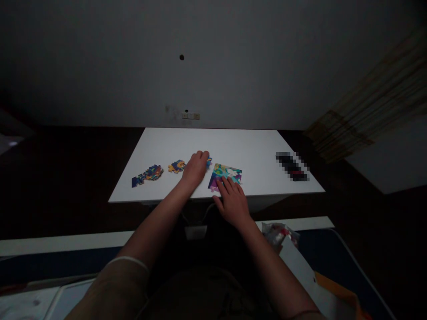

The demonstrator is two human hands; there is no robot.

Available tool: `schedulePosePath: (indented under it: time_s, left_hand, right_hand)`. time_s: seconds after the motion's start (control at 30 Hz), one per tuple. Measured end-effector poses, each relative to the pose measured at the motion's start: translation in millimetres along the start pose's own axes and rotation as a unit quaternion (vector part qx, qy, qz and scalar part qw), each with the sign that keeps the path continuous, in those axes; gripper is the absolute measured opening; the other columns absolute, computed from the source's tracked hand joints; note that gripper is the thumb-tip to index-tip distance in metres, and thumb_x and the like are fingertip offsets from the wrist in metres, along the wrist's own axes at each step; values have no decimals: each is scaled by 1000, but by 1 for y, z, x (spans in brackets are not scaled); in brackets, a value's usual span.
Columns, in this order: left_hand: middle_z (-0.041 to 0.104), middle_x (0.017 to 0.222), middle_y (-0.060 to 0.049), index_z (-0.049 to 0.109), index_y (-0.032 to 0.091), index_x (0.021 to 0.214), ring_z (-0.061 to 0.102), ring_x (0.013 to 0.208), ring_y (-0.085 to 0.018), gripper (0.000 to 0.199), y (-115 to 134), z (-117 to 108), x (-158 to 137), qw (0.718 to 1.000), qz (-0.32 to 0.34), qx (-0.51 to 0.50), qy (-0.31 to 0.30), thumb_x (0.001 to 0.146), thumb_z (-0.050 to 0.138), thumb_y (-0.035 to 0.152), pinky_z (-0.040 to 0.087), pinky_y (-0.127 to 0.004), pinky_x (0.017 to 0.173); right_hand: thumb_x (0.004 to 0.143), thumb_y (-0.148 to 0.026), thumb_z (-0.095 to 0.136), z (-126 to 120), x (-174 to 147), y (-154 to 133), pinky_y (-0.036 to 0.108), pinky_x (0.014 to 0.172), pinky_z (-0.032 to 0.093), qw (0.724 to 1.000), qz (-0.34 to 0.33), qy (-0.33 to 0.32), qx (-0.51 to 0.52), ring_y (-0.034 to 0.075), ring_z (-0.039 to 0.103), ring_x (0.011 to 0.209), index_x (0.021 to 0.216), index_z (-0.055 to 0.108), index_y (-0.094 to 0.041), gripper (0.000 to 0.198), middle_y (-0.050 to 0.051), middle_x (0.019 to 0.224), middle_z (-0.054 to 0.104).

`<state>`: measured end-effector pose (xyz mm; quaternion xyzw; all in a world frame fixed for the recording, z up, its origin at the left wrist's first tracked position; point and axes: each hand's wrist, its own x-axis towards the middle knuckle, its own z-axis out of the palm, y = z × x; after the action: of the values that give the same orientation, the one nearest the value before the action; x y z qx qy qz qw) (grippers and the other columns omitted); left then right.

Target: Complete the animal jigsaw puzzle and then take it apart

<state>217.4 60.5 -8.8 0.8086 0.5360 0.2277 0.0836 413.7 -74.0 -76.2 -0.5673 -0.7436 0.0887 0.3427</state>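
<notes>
On the white table [253, 149], my right hand [234, 203] lies with its fingers spread over the near part of a partly assembled jigsaw puzzle [218, 171], coloured purple, teal and yellow. My left hand [196, 168] is to the left of it, fingers curled down to the tabletop. Blue jigsaw puzzle pieces [209, 162] show at those fingertips; the hand covers the rest. A small group of yellow and blue puzzle pieces [176, 166] lies just left of my left hand. Farther left is a bigger heap of mixed puzzle pieces [151, 173].
A pixelated dark object [292, 167] rests at the table's right side. Behind the table is a grey wall with a socket strip [191, 116]. Close to my right forearm are a clear plastic bag [279, 233] and a white and orange box [308, 269].
</notes>
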Motion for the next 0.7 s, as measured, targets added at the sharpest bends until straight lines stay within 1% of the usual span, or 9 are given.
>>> schedulePosePath:
  time_s: [0.07,0.17,0.27,0.33,0.37,0.47,0.57,0.63,0.7]
  left_hand:
    - [73,147,-23,72,18,146,69,134,-38,46,-4,2,16,997,-12,65,-29,110,47,3,61,-54,117]
    - [69,150,-29,71,10,148,69,134,-41,41,-9,7,32,992,-63,100,-50,113,50,11,61,-55,115]
    - [67,152,-33,69,5,151,67,140,-47,44,-12,12,37,988,-92,112,-51,117,57,30,58,-59,119]
    - [67,154,-32,70,5,151,63,145,-48,52,-11,12,36,986,-93,128,-59,117,59,42,55,-60,124]
    - [67,155,-32,70,6,150,62,147,-49,54,-11,12,35,985,-90,136,-63,116,59,45,53,-61,126]
    - [68,157,-31,71,7,150,60,151,-49,56,-7,10,32,983,-71,153,-68,114,59,47,50,-61,128]
    - [70,158,-29,70,10,153,60,151,-47,56,-3,6,32,983,-61,157,-74,113,60,48,51,-60,127]
    - [70,160,-28,68,12,156,61,151,-47,58,-1,3,29,984,-57,153,-75,113,62,51,52,-59,126]
    - [68,166,-28,66,13,161,59,155,-48,64,3,0,20,987,-46,143,-60,114,65,56,51,-62,129]
  right_hand:
    - [111,-43,75,0,-11,5,83,136,51,999,-15,-11,-31,53,59,171,170,74,-37,60,15,181,67]
    - [114,-36,75,-3,-17,13,78,134,56,997,-35,-11,-65,49,65,168,168,76,-38,54,14,178,71]
    - [115,-28,77,-6,-16,22,70,134,58,996,-50,-13,-79,44,69,165,164,80,-36,50,13,174,74]
    - [114,-24,77,-8,-14,29,66,135,58,995,-59,-15,-79,41,71,163,162,81,-33,49,12,171,77]
    - [115,-23,76,-8,-13,33,65,136,58,995,-65,-15,-78,40,72,162,160,83,-32,47,12,169,78]
    - [118,-23,71,-10,-8,43,59,135,61,994,-80,-12,-71,36,77,156,152,87,-30,38,10,160,84]
    - [120,-24,68,-14,0,51,53,132,64,995,-79,-9,-66,34,82,149,145,90,-26,34,11,151,89]
    - [121,-26,66,-18,6,53,51,127,67,996,-63,-8,-66,34,85,143,143,90,-26,33,12,148,90]
    - [123,-32,63,-21,11,52,48,117,71,997,-40,-8,-68,33,88,135,140,91,-33,33,10,143,92]
